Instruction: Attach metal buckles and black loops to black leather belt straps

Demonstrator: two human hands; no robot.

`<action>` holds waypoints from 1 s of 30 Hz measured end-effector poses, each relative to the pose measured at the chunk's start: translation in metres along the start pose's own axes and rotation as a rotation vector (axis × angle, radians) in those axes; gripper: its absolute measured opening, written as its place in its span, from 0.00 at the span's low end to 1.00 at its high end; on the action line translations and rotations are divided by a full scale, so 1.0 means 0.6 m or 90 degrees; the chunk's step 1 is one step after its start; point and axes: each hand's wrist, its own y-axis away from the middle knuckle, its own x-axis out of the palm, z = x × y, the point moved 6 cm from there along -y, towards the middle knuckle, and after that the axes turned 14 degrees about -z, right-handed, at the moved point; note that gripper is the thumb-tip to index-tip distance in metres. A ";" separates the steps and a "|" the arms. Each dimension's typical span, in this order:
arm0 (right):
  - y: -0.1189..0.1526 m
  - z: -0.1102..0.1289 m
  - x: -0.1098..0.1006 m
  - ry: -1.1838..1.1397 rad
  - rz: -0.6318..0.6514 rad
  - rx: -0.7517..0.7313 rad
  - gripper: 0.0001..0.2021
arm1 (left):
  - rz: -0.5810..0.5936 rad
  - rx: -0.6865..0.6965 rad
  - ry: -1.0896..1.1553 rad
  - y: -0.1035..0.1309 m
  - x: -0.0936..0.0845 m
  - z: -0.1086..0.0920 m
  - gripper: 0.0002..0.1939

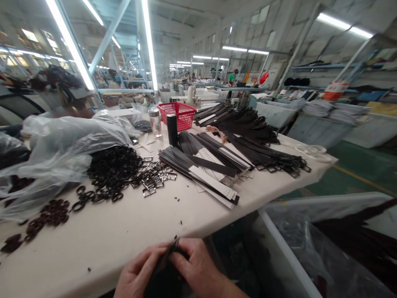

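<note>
At the near edge of the table, my left hand (139, 269) and my right hand (198, 263) both grip a dark strap (166, 275), fingers pinched around its upper end. The rest of the strap hangs toward me, partly hidden by the hands. Beyond them lie stacked black straps with white backing (201, 169). To their left is a scatter of metal buckles (155, 176) beside a heap of black rings (114, 167). Small black bits (181, 222) dot the cloth just past my hands.
Clear plastic bags (71, 140) cover the table's left side. A red basket (178, 116), a black bottle (172, 130) and a clear bottle (155, 124) stand at the back. At right, a white bin (279, 248) holds plastic and dark material. A person in green (232, 78) is far off.
</note>
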 end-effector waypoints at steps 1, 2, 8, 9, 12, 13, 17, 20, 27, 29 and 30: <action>0.001 0.002 -0.001 0.008 0.010 0.001 0.11 | -0.012 -0.007 0.039 -0.002 0.000 0.002 0.25; 0.002 0.004 -0.002 0.016 0.021 -0.002 0.11 | -0.022 -0.007 0.082 -0.005 0.001 0.006 0.29; 0.016 0.023 0.002 0.091 0.115 -0.101 0.07 | 0.257 -0.081 0.195 -0.001 0.044 0.037 0.43; 0.018 0.023 0.002 0.113 0.125 -0.108 0.07 | 0.274 -0.076 0.202 0.000 0.045 0.035 0.40; 0.020 0.019 -0.001 0.171 0.136 -0.103 0.09 | 0.234 -0.067 0.230 -0.004 0.037 0.021 0.29; 0.021 0.018 -0.003 0.175 0.135 -0.090 0.10 | 0.213 -0.076 0.226 -0.004 0.033 0.017 0.25; 0.034 0.009 -0.003 0.102 0.196 0.019 0.11 | 0.181 -0.116 0.163 0.012 0.020 -0.002 0.23; 0.049 -0.004 -0.008 0.063 0.269 0.106 0.08 | 0.216 -0.142 0.150 0.028 0.010 -0.016 0.23; 0.055 0.011 -0.096 0.277 0.319 0.128 0.05 | 0.157 -0.040 0.088 0.016 -0.052 -0.028 0.16; 0.036 0.056 -0.128 0.416 0.274 -0.018 0.06 | 0.150 0.029 -0.006 0.019 -0.058 -0.031 0.10; 0.025 0.083 -0.139 0.484 0.254 -0.097 0.08 | 0.157 0.069 -0.057 0.024 -0.055 -0.033 0.08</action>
